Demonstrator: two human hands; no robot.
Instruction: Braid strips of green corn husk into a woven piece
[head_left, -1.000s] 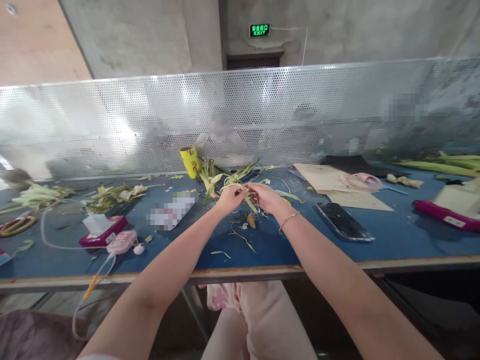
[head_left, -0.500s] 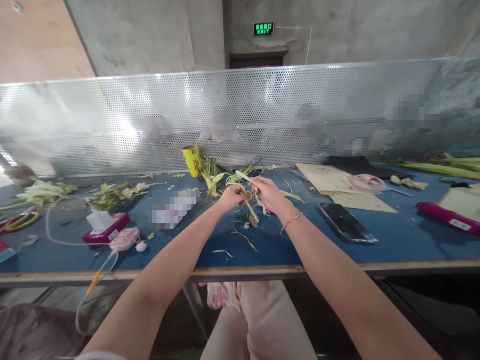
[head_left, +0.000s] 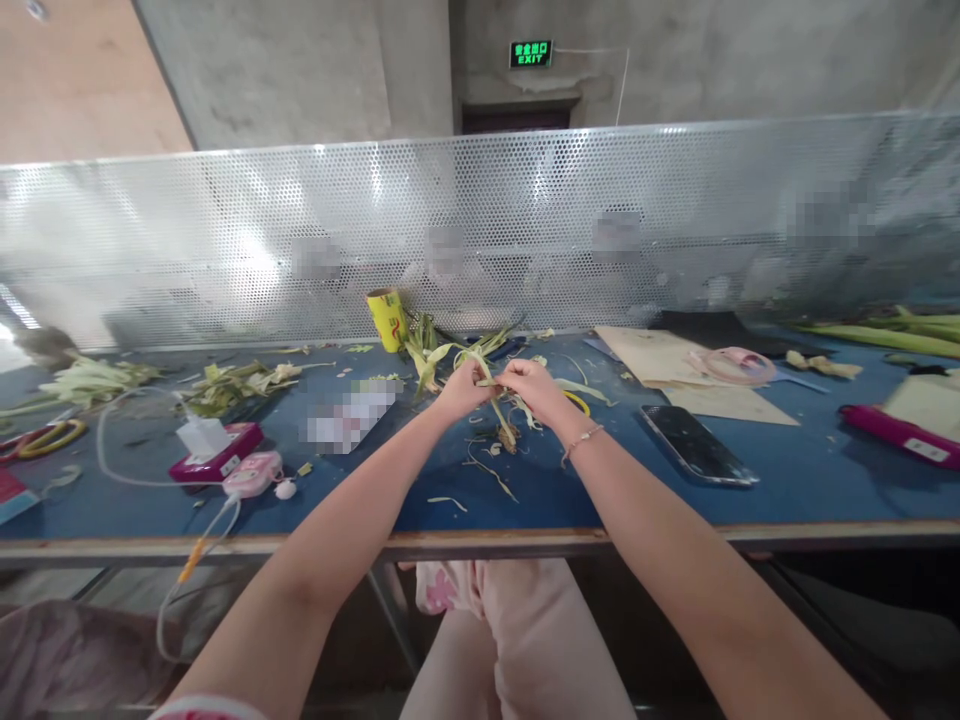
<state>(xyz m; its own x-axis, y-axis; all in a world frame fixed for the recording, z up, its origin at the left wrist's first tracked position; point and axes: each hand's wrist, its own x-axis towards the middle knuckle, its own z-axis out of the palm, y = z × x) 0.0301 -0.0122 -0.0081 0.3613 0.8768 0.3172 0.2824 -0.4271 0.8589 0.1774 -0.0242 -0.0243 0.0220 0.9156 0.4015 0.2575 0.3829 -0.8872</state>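
My left hand (head_left: 463,392) and my right hand (head_left: 534,390) meet over the middle of the blue table, fingers pinched. Between them they grip a pale green leaf strip (head_left: 488,382), whose exact kind I cannot make out. More leaf strips hang below the fingers, down to a stalk end (head_left: 508,434) close to the tabletop. Past my hands lies a bunch of green leaves (head_left: 426,360). A yellow loop (head_left: 579,402), perhaps a scissors handle, shows partly behind my right wrist. Thin leaf scraps (head_left: 447,502) are scattered nearer to me.
A yellow printed tube (head_left: 388,322) stands by the perforated metal screen (head_left: 480,200). On the right are a phone (head_left: 697,445), tan paper sheets (head_left: 660,370) and a purple box (head_left: 900,435). Leftward sit a charger with cable (head_left: 202,438), leaf piles (head_left: 232,388) and scissors (head_left: 56,438).
My hands have come closer together, and the strip loops between them have drawn in. The view has shifted slightly. Other things on the table stay in place.
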